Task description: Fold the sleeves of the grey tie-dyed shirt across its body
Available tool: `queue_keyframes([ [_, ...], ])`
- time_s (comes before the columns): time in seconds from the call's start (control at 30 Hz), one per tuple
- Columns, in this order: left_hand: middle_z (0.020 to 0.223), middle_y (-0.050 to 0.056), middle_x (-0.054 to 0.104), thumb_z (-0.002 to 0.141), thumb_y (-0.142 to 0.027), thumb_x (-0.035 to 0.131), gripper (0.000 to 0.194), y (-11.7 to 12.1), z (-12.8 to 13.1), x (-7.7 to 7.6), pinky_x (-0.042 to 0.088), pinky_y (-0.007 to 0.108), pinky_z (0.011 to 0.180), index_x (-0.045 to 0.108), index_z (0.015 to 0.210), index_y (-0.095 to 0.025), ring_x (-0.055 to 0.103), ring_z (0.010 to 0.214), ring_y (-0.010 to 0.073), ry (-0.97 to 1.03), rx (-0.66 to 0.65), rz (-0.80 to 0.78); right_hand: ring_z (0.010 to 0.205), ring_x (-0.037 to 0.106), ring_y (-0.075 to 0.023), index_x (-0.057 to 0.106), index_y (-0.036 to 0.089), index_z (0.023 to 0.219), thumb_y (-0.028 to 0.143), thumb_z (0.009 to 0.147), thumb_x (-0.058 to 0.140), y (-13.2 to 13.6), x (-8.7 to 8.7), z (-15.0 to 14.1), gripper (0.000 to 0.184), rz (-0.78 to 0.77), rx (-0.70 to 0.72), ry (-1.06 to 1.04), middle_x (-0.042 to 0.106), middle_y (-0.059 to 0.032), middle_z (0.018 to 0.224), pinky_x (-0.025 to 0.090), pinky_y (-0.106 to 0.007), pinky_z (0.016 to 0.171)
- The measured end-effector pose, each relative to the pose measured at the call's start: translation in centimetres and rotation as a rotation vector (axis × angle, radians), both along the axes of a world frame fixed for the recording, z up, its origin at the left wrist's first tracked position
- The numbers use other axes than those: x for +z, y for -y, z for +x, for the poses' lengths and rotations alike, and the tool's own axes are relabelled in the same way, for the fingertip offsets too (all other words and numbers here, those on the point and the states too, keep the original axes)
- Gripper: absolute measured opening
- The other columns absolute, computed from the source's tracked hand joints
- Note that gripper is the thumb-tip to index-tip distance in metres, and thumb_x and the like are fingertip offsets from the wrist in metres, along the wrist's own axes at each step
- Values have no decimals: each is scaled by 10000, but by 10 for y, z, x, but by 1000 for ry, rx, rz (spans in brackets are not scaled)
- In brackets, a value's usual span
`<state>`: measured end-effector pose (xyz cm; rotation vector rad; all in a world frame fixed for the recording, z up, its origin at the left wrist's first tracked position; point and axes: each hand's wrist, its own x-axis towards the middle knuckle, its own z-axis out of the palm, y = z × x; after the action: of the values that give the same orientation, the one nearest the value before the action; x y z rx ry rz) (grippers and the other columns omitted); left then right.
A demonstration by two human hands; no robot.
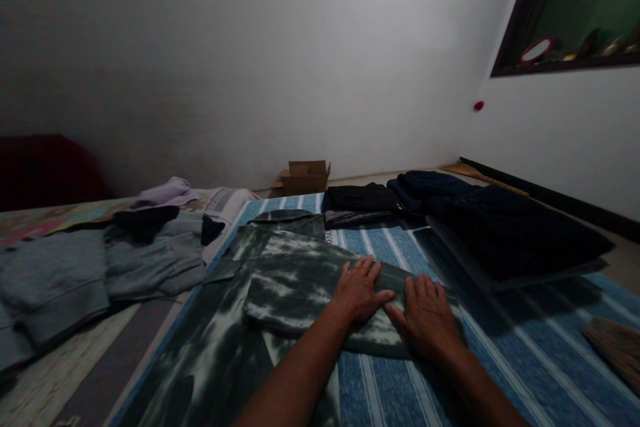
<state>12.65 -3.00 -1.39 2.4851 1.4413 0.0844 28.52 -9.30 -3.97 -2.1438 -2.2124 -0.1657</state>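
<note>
A dark green and white tie-dyed garment (220,320), looking like a jacket or shirt with a pocket flap, lies spread on a blue striped cloth (367,380). One long section of it, seemingly a sleeve (300,273), stretches across to the right. My left hand (359,290) presses flat on the middle of this section, fingers extended. Beside it, my right hand (427,313) lies flat near the section's right end, its fingers also stretched out. The two thumbs almost meet. Neither hand grips the fabric.
Grey clothing (100,267) is laid out at the left, with a lilac cloth (167,192) behind. Folded black clothes (363,198) and a dark navy stack (520,227) sit at the back and right. A cardboard box (306,180) stands by the wall; brown fabric (615,347) lies far right.
</note>
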Motion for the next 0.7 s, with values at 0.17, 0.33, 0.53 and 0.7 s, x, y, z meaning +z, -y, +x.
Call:
queue_keyframes([
  [0.17, 1569, 94, 197, 870, -721, 255, 799, 0, -6, 1, 97, 531, 1146, 274, 1482, -207, 107, 1450, 265, -14, -5, 7, 1337, 319, -405, 460, -5, 1361, 630, 908, 300, 0, 0, 0, 796, -12, -2, -7, 419, -304, 1393, 155, -510, 1068],
  [0.33, 1569, 103, 198, 860, -740, 241, 823, 0, -13, 2, 95, 522, 1148, 272, 1482, -201, 91, 1452, 266, -29, 3, 14, 1326, 334, -401, 468, -10, 1350, 623, 908, 315, 2, 3, -1, 787, -5, 3, -6, 427, -303, 1386, 158, -502, 1068],
  [0.53, 1573, 107, 170, 866, -739, 219, 825, -2, -18, 3, 100, 526, 1146, 272, 1484, -196, 100, 1451, 271, -62, -4, 26, 1305, 359, -397, 490, -2, 1322, 628, 908, 315, 2, 1, -1, 775, 45, 13, -17, 456, -295, 1360, 175, -497, 1062],
  [0.7, 1573, 106, 153, 868, -738, 220, 828, -4, -21, 8, 81, 549, 1143, 270, 1486, -190, 91, 1452, 271, -99, -4, -3, 1305, 355, -399, 489, -3, 1325, 615, 903, 352, 2, -2, -1, 761, 53, 6, 9, 459, -295, 1360, 176, -505, 1060],
])
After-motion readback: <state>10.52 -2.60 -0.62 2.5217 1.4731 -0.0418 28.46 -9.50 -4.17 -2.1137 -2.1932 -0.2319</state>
